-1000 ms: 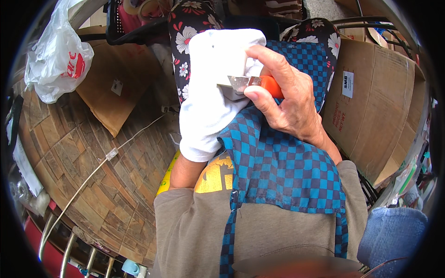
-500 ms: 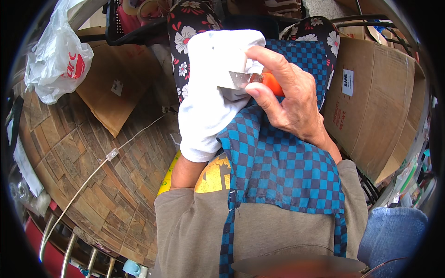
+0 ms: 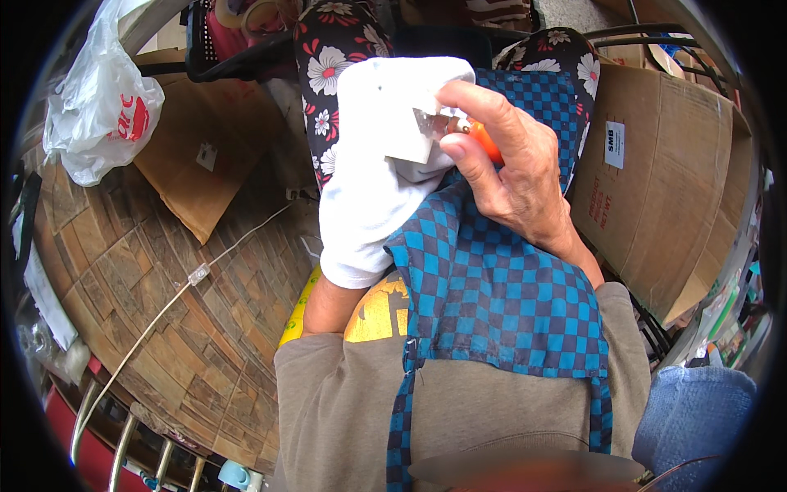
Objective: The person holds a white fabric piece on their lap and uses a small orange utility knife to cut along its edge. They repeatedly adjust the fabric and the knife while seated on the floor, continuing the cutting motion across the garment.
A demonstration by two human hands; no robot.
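A white cloth garment [image 3: 365, 189], soft and bunched, covers my left hand down to the wrist. Only my left forearm [image 3: 332, 307] shows below its hem, so the fingers inside are hidden. My right hand [image 3: 520, 156] is over the garment's right side, thumb and forefinger closed around a small orange-handled blade [image 3: 484, 141]. Its shiny metal part points left, over the cloth. Just under the metal, a pale square-cornered flap [image 3: 408, 149] shows; whether it is a label or part of the fabric I cannot tell.
My blue-and-black checked apron [image 3: 508, 303] lies over my lap. To the right stands a cardboard box [image 3: 656, 180]. At the left are a white plastic bag [image 3: 102, 115], a flat brown cardboard piece [image 3: 205, 156] and a pale cord with an inline switch [image 3: 199, 274] across the floor.
The blade has turned in my right hand, so its metal part looks shorter and brighter. The garment and right hand have shifted very slightly right.
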